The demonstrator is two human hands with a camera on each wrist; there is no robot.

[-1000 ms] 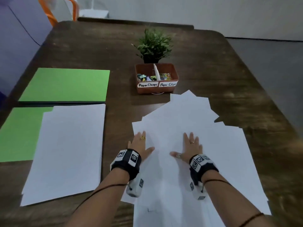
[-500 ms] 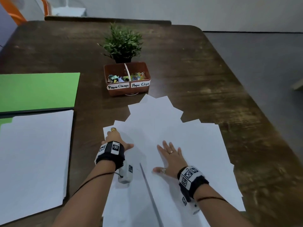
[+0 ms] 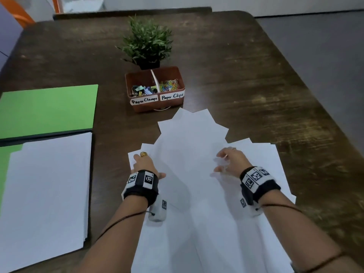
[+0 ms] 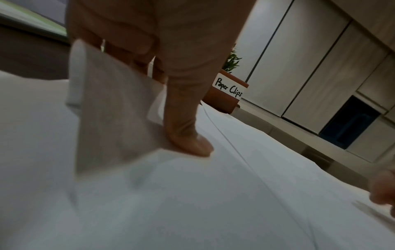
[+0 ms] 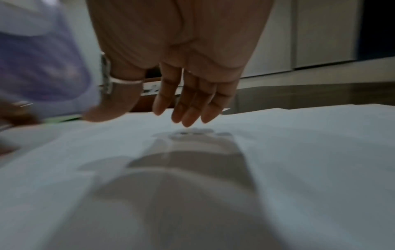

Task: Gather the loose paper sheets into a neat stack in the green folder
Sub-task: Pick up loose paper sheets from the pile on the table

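Several loose white paper sheets (image 3: 197,154) lie fanned out on the dark wooden table (image 3: 246,75), in front of me. My left hand (image 3: 144,164) is at their left edge. In the left wrist view its fingers curl under a lifted paper edge (image 4: 111,110) while the thumb (image 4: 188,135) presses on top. My right hand (image 3: 229,160) hovers just above the sheets with fingers (image 5: 188,116) straight and slightly spread, holding nothing. The green folder (image 3: 49,109) lies open at the left, and a stack of white paper (image 3: 47,190) rests on its near half.
A brown box (image 3: 157,107) labelled Paper Clamps and Paper Clips stands just beyond the loose sheets, with a small potted plant (image 3: 146,40) behind it. The table's right edge runs close to the sheets. An orange chair (image 3: 17,16) shows at the far left corner.
Both hands lay flat on the sheets. The left hand has moved to the left edge and taken hold of it; the right hand has moved forward and lifted off the paper.
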